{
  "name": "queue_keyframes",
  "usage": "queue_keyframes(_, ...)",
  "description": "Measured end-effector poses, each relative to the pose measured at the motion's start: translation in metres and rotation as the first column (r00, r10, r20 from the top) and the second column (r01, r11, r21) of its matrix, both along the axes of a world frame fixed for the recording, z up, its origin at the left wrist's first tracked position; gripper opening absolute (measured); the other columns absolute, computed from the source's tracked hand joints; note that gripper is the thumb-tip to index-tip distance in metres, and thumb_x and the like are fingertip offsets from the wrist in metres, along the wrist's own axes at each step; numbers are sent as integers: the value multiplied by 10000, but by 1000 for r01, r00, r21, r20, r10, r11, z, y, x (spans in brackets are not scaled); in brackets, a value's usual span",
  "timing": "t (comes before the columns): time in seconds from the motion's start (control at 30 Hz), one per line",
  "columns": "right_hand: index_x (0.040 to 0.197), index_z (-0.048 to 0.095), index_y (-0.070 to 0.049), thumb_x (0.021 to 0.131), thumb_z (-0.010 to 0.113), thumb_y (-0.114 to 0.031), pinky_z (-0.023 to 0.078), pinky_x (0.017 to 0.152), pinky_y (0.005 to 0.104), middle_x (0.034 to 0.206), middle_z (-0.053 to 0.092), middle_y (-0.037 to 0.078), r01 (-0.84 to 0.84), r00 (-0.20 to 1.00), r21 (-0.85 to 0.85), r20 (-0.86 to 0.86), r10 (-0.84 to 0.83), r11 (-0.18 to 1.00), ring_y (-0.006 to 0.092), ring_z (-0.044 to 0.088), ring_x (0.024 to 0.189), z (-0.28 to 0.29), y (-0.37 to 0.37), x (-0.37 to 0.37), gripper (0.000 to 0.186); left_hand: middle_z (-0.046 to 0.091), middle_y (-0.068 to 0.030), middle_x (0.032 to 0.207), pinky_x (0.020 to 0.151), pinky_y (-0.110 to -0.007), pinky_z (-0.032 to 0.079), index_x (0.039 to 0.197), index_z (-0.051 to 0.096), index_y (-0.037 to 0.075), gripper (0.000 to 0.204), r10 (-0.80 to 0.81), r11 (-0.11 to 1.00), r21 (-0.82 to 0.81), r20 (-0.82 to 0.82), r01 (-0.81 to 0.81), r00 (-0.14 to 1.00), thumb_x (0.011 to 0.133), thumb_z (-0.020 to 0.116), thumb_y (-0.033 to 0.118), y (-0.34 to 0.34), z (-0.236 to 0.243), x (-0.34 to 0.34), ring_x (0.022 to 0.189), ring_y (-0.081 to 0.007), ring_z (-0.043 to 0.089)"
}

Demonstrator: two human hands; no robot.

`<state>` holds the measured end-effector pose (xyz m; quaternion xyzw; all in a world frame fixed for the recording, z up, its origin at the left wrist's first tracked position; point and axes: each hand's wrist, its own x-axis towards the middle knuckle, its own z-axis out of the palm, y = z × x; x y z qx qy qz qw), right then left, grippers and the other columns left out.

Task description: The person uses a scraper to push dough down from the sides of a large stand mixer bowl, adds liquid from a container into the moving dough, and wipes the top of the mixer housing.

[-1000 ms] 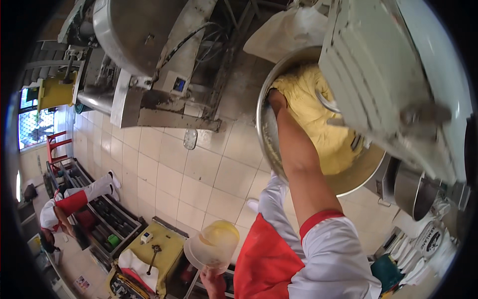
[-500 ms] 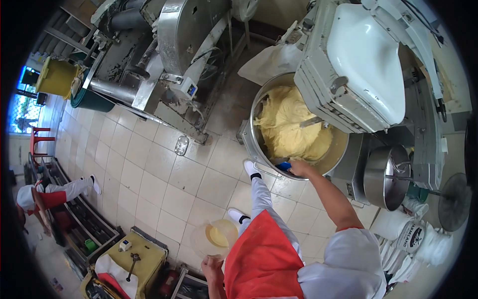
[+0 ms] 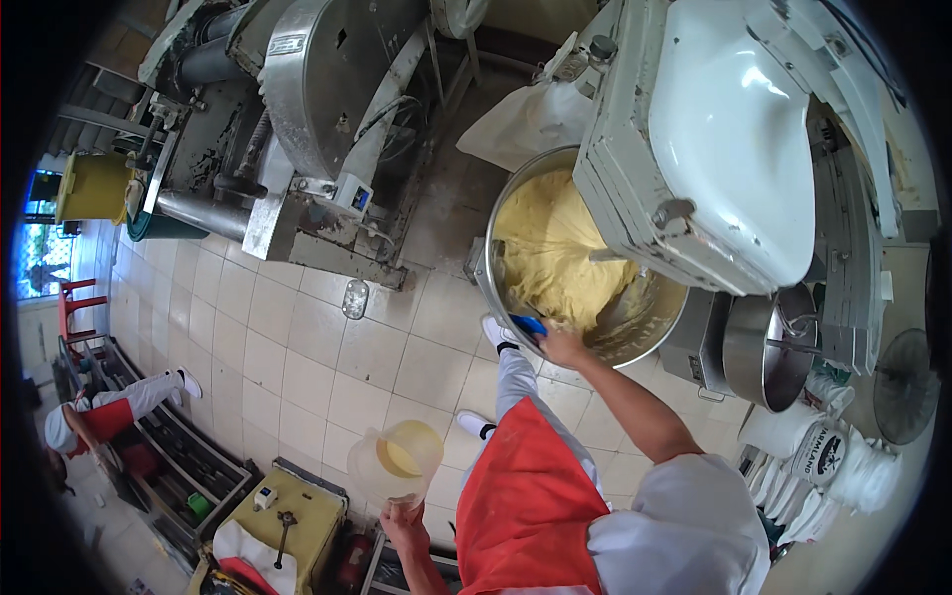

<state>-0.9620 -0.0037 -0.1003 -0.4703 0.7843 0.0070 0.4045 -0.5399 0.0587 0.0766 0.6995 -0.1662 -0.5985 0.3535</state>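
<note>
A large steel mixing bowl [image 3: 482,268] holds a mass of yellow dough [image 3: 555,243] beneath the mixer head [image 3: 635,169]. My right hand [image 3: 562,342] reaches over the bowl's near rim, closed around a blue-handled scraper [image 3: 529,324]; the scraper's blade is hardly visible. The dough lies mostly toward the bowl's left and far side, with residue smeared on the near right wall. Low on the left, away from the bowl, my left hand [image 3: 404,521] grips a translucent plastic pitcher [image 3: 372,466]. Some pale yellow contents sit inside the tilted pitcher.
A dough-sheeting machine [image 3: 327,89] stands at the far left. A smaller steel bowl [image 3: 769,347] is right of the mixer, above stacked white sacks [image 3: 813,451]. At lower left are a yellow-topped cart [image 3: 307,516] and racks. A person [image 3: 104,421] sits at far left.
My right hand and the scraper have moved slightly left along the near rim. The pitcher has shifted left and tilted differently. The dough has turned, baring more of the bowl's near right wall.
</note>
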Motion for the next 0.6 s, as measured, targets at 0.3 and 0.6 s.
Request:
queue_keyframes(0.3,1088,602,-60,790,536,-189,453,746,516,941,637,202,234,953,-636,0,-303,736,376,606,833,-182,-124,7,331,612,-124,897,729,-327,522,966,589,-83,344,-422,899,80,423,431,802,834,565,234,-19,-12,-59,853,-227,623)
queue_keyframes(0.6,952,654,-12,819,547,-274,487,850,465,1023,636,226,366,869,-291,-235,-436,884,363,625,948,-216,-201,-16,312,662,-116,835,715,-302,511,823,636,-77,255,-49,994,104,109,38,993,756,509,133,35,-6,-48,762,-196,639)
